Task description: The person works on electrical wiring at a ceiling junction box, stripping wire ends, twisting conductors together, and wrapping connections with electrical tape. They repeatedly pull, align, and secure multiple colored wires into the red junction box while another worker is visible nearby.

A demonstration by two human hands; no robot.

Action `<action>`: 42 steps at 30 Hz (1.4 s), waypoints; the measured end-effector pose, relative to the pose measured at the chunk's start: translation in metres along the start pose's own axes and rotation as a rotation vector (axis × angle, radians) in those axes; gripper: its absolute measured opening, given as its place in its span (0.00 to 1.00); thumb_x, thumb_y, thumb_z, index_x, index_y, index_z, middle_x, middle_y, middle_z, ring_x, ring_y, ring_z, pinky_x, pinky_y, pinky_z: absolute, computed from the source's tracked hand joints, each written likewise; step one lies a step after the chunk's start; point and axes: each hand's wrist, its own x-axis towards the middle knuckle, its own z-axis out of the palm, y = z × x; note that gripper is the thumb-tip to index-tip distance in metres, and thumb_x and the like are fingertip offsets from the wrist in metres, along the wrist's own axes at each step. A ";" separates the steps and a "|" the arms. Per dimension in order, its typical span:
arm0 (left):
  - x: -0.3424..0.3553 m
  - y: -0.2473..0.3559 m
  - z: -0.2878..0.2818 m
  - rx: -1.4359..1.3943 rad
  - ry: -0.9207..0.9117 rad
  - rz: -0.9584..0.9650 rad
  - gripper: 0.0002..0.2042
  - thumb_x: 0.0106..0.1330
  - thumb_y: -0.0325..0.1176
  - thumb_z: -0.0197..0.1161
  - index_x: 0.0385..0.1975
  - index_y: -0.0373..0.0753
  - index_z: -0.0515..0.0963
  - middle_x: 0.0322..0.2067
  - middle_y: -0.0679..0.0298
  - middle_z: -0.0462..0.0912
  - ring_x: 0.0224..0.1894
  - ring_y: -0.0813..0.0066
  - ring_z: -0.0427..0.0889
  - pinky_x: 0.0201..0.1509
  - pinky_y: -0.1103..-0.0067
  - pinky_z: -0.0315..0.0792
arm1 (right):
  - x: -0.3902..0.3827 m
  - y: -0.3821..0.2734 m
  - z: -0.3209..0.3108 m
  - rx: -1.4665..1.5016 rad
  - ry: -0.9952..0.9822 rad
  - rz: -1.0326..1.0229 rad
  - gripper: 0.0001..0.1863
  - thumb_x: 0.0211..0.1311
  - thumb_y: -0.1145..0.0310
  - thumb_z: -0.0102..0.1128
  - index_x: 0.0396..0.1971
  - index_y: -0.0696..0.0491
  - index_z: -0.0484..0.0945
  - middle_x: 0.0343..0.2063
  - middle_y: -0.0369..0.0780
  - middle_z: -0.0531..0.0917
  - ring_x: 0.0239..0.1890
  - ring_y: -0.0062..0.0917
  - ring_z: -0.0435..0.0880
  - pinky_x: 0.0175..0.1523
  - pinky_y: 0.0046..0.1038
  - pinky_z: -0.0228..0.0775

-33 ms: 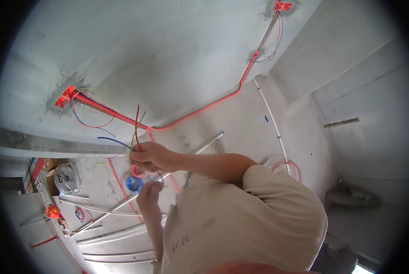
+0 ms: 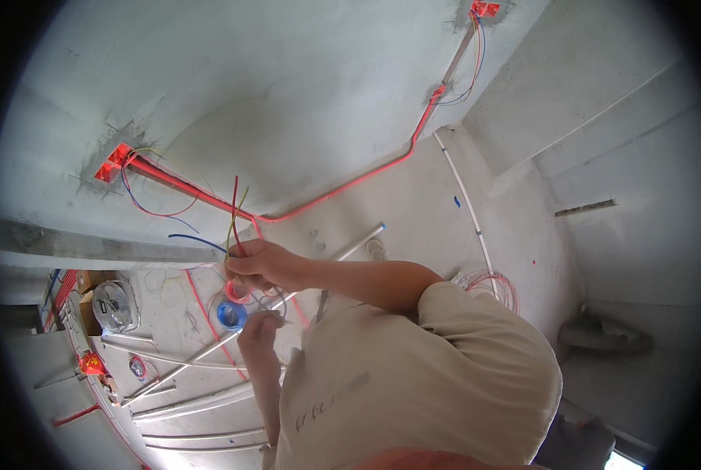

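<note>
Wires [image 2: 235,204] in red, yellow-green and blue, pinched in the right hand [image 2: 258,265] above the floor [image 2: 421,207], left hand [image 2: 258,329] just below, its hold unclear, blue coil [image 2: 224,316] beyond.

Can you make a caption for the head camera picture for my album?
The right hand holds a red wire, blue wire and yellow-green wire, left hand close by.

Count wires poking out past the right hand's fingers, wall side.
3 from the right hand: blue wire pointing left, red wire upward, yellow-green wire upward, crossing the red. Others may be hidden inside the grip.
</note>
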 end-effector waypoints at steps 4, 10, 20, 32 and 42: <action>-0.006 0.014 0.003 -0.011 -0.151 -0.017 0.06 0.70 0.23 0.57 0.40 0.31 0.80 0.40 0.63 0.83 0.43 0.76 0.79 0.54 0.78 0.72 | 0.001 0.000 0.017 -0.210 0.019 0.044 0.15 0.77 0.61 0.53 0.34 0.56 0.78 0.20 0.31 0.72 0.19 0.14 0.63 0.27 0.22 0.56; -0.001 0.021 0.018 -0.031 -0.165 -0.041 0.06 0.70 0.19 0.57 0.39 0.32 0.82 0.38 0.61 0.87 0.42 0.76 0.82 0.52 0.78 0.74 | 0.010 0.007 0.021 -0.515 0.011 0.005 0.16 0.76 0.57 0.56 0.51 0.55 0.75 0.34 0.32 0.74 0.36 0.16 0.69 0.41 0.23 0.64; 0.001 0.062 -0.026 0.023 0.728 0.199 0.08 0.72 0.25 0.60 0.38 0.26 0.84 0.34 0.59 0.88 0.40 0.75 0.82 0.50 0.78 0.74 | 0.015 -0.104 -0.144 -1.077 0.333 -0.264 0.18 0.82 0.61 0.46 0.54 0.57 0.81 0.36 0.33 0.80 0.37 0.19 0.77 0.47 0.24 0.72; -0.154 0.116 -0.101 0.648 1.754 -0.079 0.05 0.66 0.28 0.72 0.38 0.36 0.89 0.29 0.64 0.89 0.32 0.82 0.86 0.31 0.85 0.73 | 0.108 -0.263 -0.204 -1.149 0.548 -0.502 0.18 0.74 0.64 0.63 0.49 0.65 0.83 0.41 0.45 0.87 0.41 0.28 0.88 0.51 0.32 0.86; -0.193 0.083 -0.136 0.044 1.610 0.183 0.07 0.69 0.29 0.70 0.40 0.33 0.84 0.29 0.63 0.85 0.30 0.77 0.81 0.32 0.83 0.69 | 0.089 -0.405 -0.201 -0.855 0.948 -1.734 0.15 0.61 0.64 0.66 0.20 0.59 0.81 0.24 0.44 0.88 0.17 0.23 0.80 0.18 0.25 0.67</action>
